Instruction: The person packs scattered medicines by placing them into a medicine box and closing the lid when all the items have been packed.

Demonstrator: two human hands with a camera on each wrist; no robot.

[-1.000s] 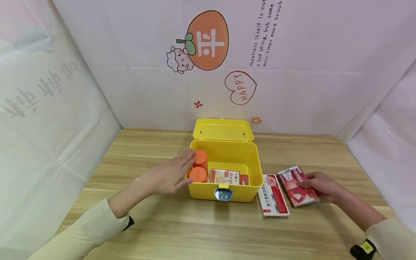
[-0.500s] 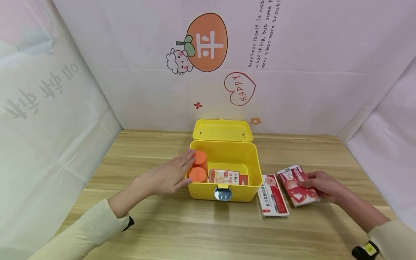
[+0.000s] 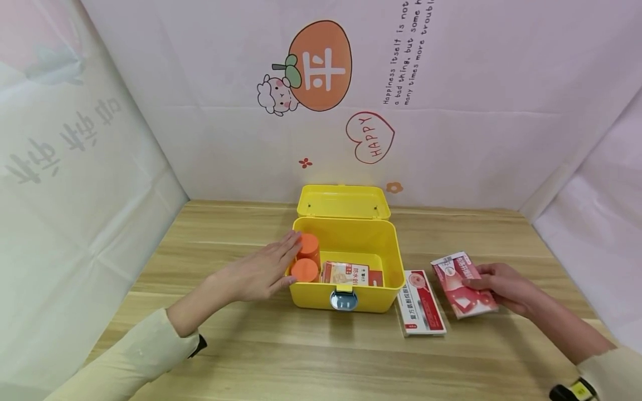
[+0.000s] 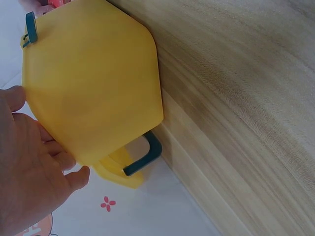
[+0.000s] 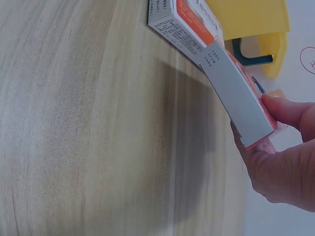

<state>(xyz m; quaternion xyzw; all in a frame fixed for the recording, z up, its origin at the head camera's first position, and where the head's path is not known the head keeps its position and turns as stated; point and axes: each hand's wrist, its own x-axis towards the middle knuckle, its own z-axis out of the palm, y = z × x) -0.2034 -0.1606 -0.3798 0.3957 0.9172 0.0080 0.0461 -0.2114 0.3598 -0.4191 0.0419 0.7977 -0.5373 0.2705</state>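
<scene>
My left hand [image 3: 258,272] rests on the left rim of a yellow lidded case [image 3: 346,298], fingers straight over the edge. Two orange-capped bottles [image 3: 305,270] stand inside the case by those fingers, and a small red-and-white box [image 3: 346,273] lies near the front wall. To the right of the case, my right hand [image 3: 506,287] pinches a red medicine box [image 3: 458,284] between thumb and fingers. In the right wrist view this medicine box [image 5: 238,98] is tilted and appears raised off the table. A second medicine box [image 3: 423,303], white and red, lies flat between it and the case.
The case's lid [image 3: 343,201] is swung back toward the printed wall cloth [image 3: 451,156]. Dark green handle ends [image 4: 147,155] stick out from the case's side. Everything stands on a wood-grain table [image 3: 311,356], with white cloth on both sides.
My right hand has moved slightly to the right with the red medicine box, which looks lifted and more apart from the flat one. The left hand stays in place.
</scene>
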